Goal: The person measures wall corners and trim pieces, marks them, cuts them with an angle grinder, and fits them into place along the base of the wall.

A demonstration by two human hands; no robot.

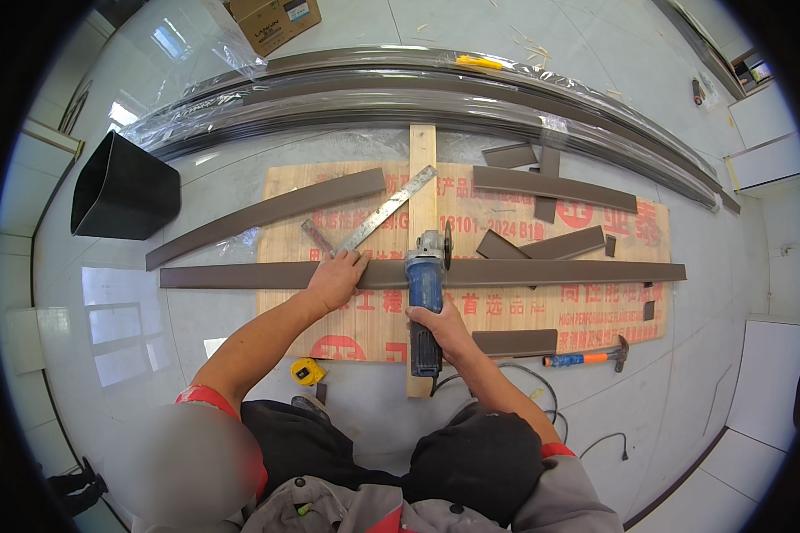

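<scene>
My left hand (333, 280) has its fingers closed over a long brown strip (551, 274) and the corner of a metal square (388, 208), whose long arm angles up and right. My right hand (440, 322) grips a blue-and-black angle grinder (425, 280), lying lengthwise over the strip with its disc at the far right side of its head. Beneath them are a pale wooden batten (421, 142) and a red-printed plywood board (289, 329). Shorter brown strips (551, 182) and offcuts (564, 242) lie around on the board.
Long wrapped profiles (347, 105) span the floor behind the board, near a cardboard box (267, 27). A black bin (120, 195) stands left. A yellow tape measure (308, 371), hammer (596, 355) and power cable (549, 391) lie nearer me. Loose wood shavings (529, 49) are scattered at the back.
</scene>
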